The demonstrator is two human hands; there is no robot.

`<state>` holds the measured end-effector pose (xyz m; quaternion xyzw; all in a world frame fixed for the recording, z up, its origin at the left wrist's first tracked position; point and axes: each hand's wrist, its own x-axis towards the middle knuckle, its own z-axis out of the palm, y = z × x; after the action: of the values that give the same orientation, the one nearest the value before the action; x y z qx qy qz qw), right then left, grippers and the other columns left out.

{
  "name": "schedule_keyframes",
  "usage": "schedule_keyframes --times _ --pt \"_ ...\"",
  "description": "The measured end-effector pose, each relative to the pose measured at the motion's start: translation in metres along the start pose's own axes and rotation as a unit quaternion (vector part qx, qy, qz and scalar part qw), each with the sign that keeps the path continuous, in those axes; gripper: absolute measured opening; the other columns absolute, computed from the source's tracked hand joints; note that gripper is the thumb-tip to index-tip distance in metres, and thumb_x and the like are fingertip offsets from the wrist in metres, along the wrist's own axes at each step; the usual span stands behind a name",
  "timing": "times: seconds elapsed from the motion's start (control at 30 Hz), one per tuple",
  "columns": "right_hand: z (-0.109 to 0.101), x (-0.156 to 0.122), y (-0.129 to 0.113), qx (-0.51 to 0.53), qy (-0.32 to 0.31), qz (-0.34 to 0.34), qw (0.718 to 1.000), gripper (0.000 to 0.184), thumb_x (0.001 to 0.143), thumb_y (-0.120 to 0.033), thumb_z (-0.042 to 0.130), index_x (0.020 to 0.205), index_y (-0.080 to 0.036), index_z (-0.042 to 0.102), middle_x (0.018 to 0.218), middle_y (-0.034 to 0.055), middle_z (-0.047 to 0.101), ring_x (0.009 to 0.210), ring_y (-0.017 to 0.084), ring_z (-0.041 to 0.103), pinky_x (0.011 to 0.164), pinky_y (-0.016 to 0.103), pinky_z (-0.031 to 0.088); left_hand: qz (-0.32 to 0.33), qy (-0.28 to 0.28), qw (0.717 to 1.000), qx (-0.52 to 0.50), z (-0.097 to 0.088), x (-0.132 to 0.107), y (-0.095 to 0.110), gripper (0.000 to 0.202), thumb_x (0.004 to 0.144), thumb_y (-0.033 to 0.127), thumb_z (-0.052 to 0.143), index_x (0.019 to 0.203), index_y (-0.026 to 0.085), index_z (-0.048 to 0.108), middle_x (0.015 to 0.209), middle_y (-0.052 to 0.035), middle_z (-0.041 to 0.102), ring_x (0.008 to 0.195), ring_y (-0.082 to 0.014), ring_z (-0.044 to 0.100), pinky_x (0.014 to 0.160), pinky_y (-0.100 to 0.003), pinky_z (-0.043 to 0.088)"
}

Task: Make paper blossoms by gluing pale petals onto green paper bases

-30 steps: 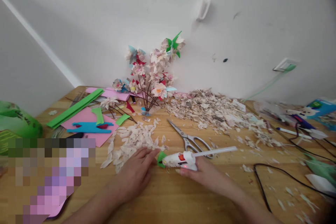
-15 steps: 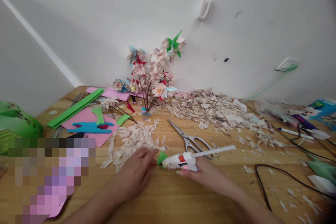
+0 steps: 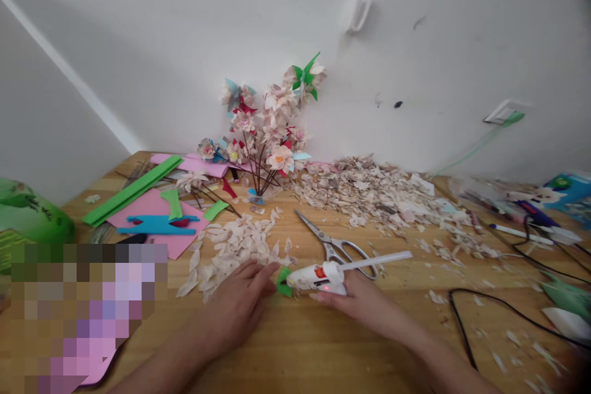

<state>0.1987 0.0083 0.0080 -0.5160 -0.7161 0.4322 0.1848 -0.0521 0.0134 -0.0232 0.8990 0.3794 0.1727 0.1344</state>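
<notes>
My right hand (image 3: 353,297) is wrapped round a white hot glue gun (image 3: 316,276), with a clear glue stick (image 3: 379,260) jutting from its back and a small red light lit on its side. The gun's nozzle is at a small green paper piece (image 3: 283,282). My left hand (image 3: 247,295) has its fingers closed at the left edge of that green piece, pinching it low over the table. Loose pale petals (image 3: 240,240) lie just beyond my left hand. Metal scissors (image 3: 335,246) rest behind the glue gun, handles partly hidden by it.
Handmade flowers (image 3: 277,129) on thin stems stand against the wall. A heap of dried petals (image 3: 378,194) spreads at the back right. Pink paper (image 3: 184,243), green strips (image 3: 133,191) and blue paper (image 3: 157,225) lie left. A black cord (image 3: 455,320) loops at right.
The glue gun has tilted slightly and its nozzle has shifted a little at the green paper piece. My left hand has hardly moved.
</notes>
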Motion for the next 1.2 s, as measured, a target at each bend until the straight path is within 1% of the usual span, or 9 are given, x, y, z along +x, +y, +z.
schedule_keyframes --times 0.17,0.33,0.53,0.7,0.9,1.03,1.2 --pt "0.0004 0.0003 0.004 -0.014 0.001 0.005 1.0 0.033 0.077 -0.04 0.057 0.104 -0.021 0.062 0.106 0.0039 0.068 0.095 0.026 0.061 0.087 0.037 0.045 0.001 -0.005 1.0 0.006 0.0019 0.0 -0.0005 0.056 0.076 0.004 0.039 0.129 0.018 0.028 0.113 -0.0115 0.055 0.108 -0.0244 0.047 0.093 -0.046 0.041" --pt "-0.0002 0.0 0.0003 -0.008 0.003 0.0 1.0 0.031 0.078 -0.039 0.057 0.103 -0.022 0.063 0.103 0.0022 0.069 0.093 0.024 0.062 0.086 0.035 0.045 0.002 -0.004 1.0 0.001 0.0006 0.0 0.001 0.056 0.075 0.004 0.041 0.128 0.019 0.03 0.111 -0.0111 0.056 0.105 -0.0245 0.049 0.092 -0.045 0.042" --pt "-0.0027 -0.0002 0.0035 -0.07 0.037 0.052 0.996 0.033 0.074 -0.044 0.059 0.095 -0.021 0.067 0.091 0.0051 0.071 0.081 0.027 0.063 0.074 0.036 0.048 -0.006 -0.001 1.0 -0.008 0.0018 -0.0013 0.0009 0.055 0.075 0.005 0.042 0.128 0.02 0.033 0.112 -0.0108 0.057 0.106 -0.0254 0.049 0.092 -0.045 0.042" --pt "-0.0048 0.0007 0.0053 -0.06 0.048 0.041 0.996 0.034 0.073 -0.046 0.059 0.097 -0.024 0.067 0.091 0.0043 0.071 0.081 0.026 0.062 0.075 0.035 0.047 -0.009 0.002 1.0 -0.011 0.0021 -0.0016 0.0015 0.057 0.075 0.004 0.042 0.129 0.021 0.033 0.111 -0.0104 0.057 0.107 -0.0248 0.05 0.092 -0.045 0.043" --pt "-0.0046 0.0023 0.0036 -0.1 0.059 0.063 0.991 0.034 0.073 -0.05 0.058 0.087 -0.021 0.069 0.081 0.005 0.071 0.072 0.025 0.062 0.068 0.034 0.046 -0.01 -0.007 1.0 -0.012 0.0008 -0.0011 0.0015 0.056 0.075 0.005 0.042 0.129 0.019 0.033 0.111 -0.0112 0.057 0.106 -0.0251 0.05 0.091 -0.044 0.043" --pt "-0.0045 0.0033 0.0026 -0.101 0.065 0.058 0.991 0.034 0.073 -0.05 0.058 0.089 -0.022 0.069 0.083 0.0054 0.071 0.075 0.027 0.062 0.07 0.035 0.046 -0.011 0.001 1.0 -0.027 0.0011 -0.0012 0.0012 0.058 0.075 0.005 0.041 0.13 0.022 0.032 0.11 -0.0093 0.057 0.105 -0.0239 0.05 0.091 -0.043 0.043" --pt "-0.0066 0.003 -0.0037 -0.083 0.056 0.046 0.994 0.033 0.075 -0.047 0.058 0.096 -0.024 0.067 0.095 0.0042 0.071 0.085 0.027 0.062 0.078 0.036 0.045 -0.012 -0.005 1.0 -0.028 0.0016 -0.0014 0.0011 0.059 0.075 0.005 0.042 0.13 0.022 0.032 0.111 -0.0093 0.056 0.106 -0.0245 0.049 0.092 -0.044 0.042"
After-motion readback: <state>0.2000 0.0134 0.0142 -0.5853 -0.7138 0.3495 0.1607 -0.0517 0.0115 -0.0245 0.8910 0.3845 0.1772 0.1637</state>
